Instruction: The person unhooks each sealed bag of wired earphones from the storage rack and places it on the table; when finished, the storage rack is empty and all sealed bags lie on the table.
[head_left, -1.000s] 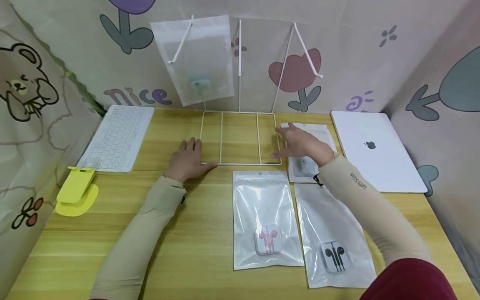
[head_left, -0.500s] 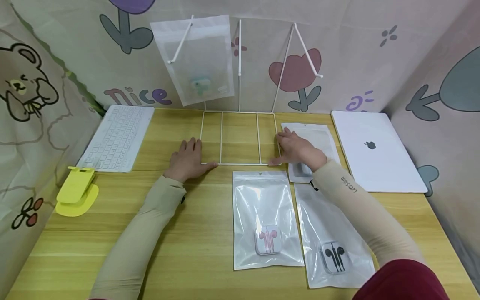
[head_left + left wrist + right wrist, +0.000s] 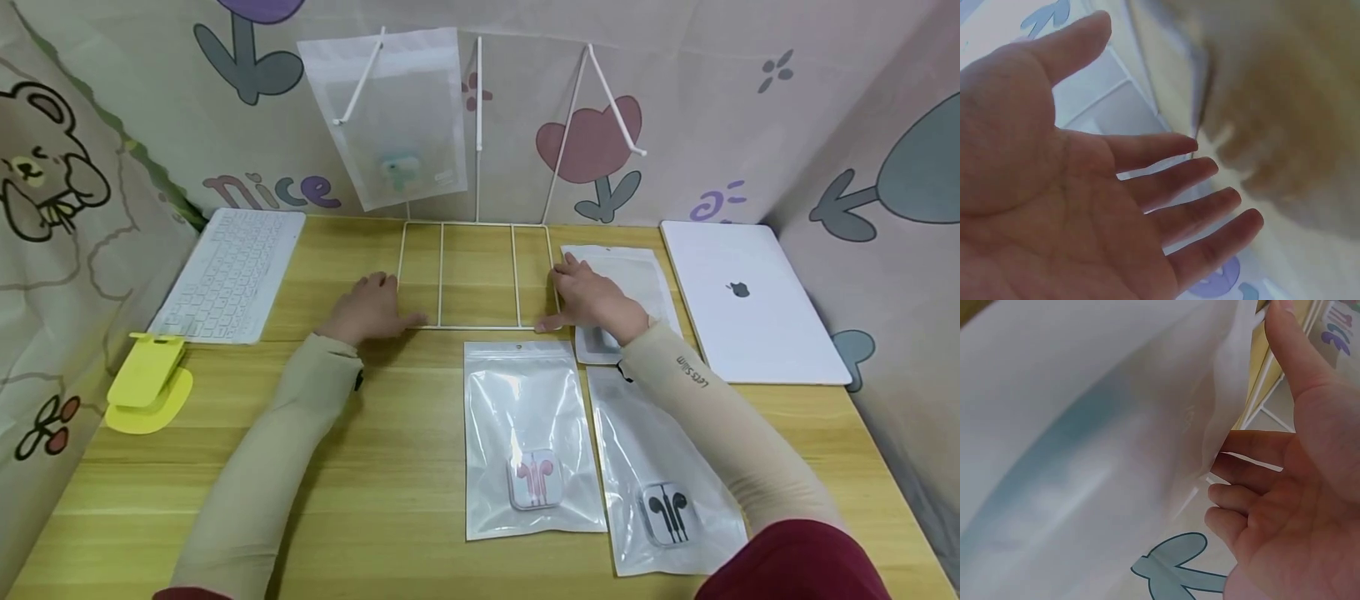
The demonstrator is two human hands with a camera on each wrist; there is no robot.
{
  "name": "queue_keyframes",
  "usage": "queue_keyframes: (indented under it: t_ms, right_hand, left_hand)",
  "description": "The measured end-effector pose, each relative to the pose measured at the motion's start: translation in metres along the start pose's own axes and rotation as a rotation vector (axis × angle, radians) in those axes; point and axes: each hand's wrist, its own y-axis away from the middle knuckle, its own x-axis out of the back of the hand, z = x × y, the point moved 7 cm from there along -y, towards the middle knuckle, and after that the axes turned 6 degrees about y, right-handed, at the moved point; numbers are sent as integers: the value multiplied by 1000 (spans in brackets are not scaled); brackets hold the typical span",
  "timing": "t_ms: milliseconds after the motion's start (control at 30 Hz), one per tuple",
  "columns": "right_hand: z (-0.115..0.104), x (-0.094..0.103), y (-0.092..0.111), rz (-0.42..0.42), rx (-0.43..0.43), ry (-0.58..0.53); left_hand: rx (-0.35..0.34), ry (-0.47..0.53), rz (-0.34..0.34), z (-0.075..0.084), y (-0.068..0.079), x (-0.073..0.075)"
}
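Note:
A white wire display rack [image 3: 487, 327] stands at the back of the table, its flat base toward me and several arms sticking out above. From its left arm hangs a frosted zip bag [image 3: 412, 92] with a small teal item inside. My left hand [image 3: 365, 308] is at the left side of the base, fingers extended in the left wrist view [image 3: 1085, 187]. At the base's right side is my right hand [image 3: 592, 296], thumb by the front corner and fingers along the side wire. A white zip bag [image 3: 637, 267] lies partly under that hand and fills much of the right wrist view.
Two more zip bags lie in front: one with pink earphones [image 3: 487, 417], one with black earphones [image 3: 637, 425]. A white keyboard [image 3: 232, 267] and a yellow folding stand [image 3: 150, 375] are at left. A closed white laptop [image 3: 765, 325] lies at right.
My right hand has moved slightly left and down to the rack base's right edge. The left hand has shifted slightly left, its wrist tilting. Rack and bags stay put.

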Motion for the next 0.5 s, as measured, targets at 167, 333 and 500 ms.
queue_keyframes:
  t_ms: [167,333,500]
  right_hand:
    - [0,0,1,9,1,-2]
    - [-1,0,2,15,2,-4]
    - [-3,1,2,22,17,14]
  left_hand:
    - [63,140,54,-9,-7,40]
    - [105,324,266,-26,-16,89]
    - [95,616,431,-42,-27,118]
